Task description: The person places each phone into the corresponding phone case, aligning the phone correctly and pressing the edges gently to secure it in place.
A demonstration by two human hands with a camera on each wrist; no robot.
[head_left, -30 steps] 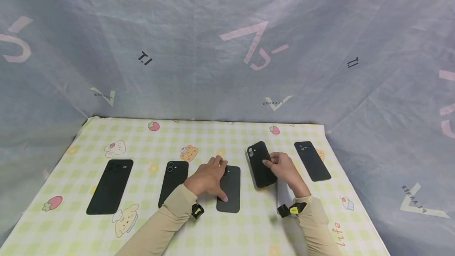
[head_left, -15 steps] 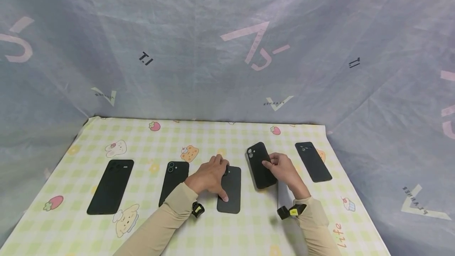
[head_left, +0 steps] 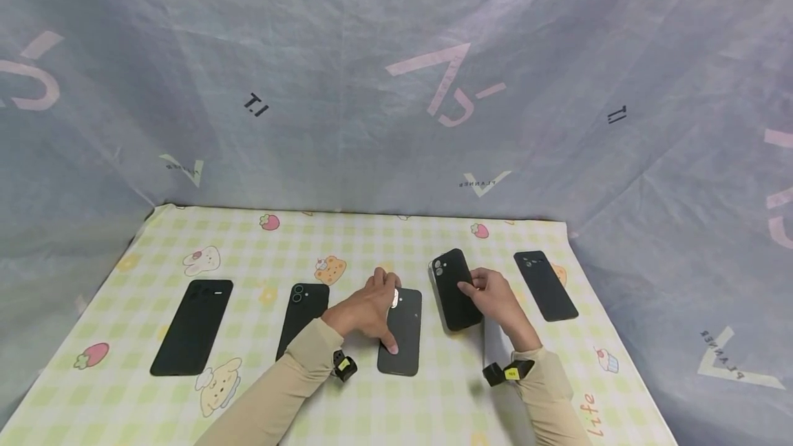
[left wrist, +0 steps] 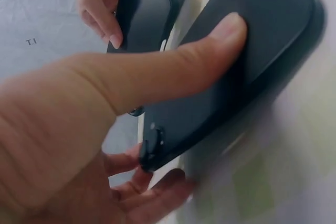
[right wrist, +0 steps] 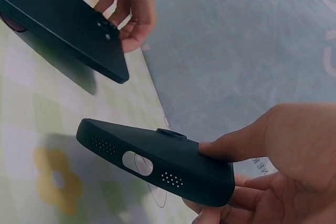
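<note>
Gripping one matte black rectangular phone case [head_left: 405, 339] with my left hand [head_left: 368, 310], thumb spread from fingers at its camera end | right hand [head_left: 495, 298] pinching second matte black rectangular phone case [head_left: 453, 291], fingers barely parted | green-checked, cloth-covered worktop [head_left: 434, 398] below my fingers

phone case [head_left: 407, 332] in left hand [head_left: 364, 310]: tilt shifted slightly
camera cutout [head_left: 394, 299]: dark half a second ago, bright white now

Black phone case [head_left: 407, 336] tilted; second black case [head_left: 454, 292], tilted, to its right.
</note>
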